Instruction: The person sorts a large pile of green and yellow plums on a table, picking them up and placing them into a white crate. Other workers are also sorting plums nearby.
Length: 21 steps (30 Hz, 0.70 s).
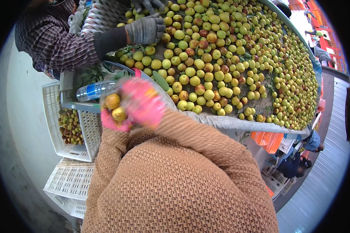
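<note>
In a pink glove, my left hand (pixel 114 123) cups at least two yellow-brown jujubes (pixel 118 114) in front of my waist. My right hand (pixel 144 102), also gloved in pink, is beside them and blurred by motion. Whether it has a fruit in its fingers is hidden. Both hands are at the near left corner of a sorting table with a padded grey rim (pixel 221 122). Across its top spread many loose green-yellow jujubes (pixel 208 68), some with red-brown patches, with leaves among them.
A co-worker's grey-gloved hand (pixel 145 30) reaches over the fruit. Beside my left hand, a plastic bottle (pixel 94 91) lies in a tray with leaves (pixel 90 72). Below stands a white crate (pixel 51 116) holding jujubes; other white crates (pixel 71 179) are nearer me. Orange crates (pixel 267 141) stand right.
</note>
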Motion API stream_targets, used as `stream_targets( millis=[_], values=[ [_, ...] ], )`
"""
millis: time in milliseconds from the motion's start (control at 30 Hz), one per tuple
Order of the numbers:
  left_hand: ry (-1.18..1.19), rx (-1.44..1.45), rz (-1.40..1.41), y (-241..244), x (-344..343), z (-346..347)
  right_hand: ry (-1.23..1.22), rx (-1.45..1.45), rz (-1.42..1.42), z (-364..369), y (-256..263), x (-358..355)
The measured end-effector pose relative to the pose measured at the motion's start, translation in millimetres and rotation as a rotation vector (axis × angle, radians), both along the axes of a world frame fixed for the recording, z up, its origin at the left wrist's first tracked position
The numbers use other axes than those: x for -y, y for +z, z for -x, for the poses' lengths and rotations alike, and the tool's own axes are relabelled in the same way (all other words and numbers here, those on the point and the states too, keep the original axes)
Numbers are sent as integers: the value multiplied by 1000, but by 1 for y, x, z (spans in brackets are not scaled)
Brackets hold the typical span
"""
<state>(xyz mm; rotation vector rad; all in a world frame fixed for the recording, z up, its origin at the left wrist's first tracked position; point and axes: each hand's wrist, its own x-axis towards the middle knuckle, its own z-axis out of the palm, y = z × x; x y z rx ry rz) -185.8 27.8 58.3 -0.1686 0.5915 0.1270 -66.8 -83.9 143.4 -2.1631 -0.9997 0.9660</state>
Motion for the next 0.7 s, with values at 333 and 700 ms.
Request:
stream_targets(
  millis=[333,700],
  values=[
    [827,-277,-264,-85,-207,212,224,-100,-122,32,-27,10],
    [-533,-174,-1075,24,-45,14,-303,-74,539,19,-69,201]
  ],
)
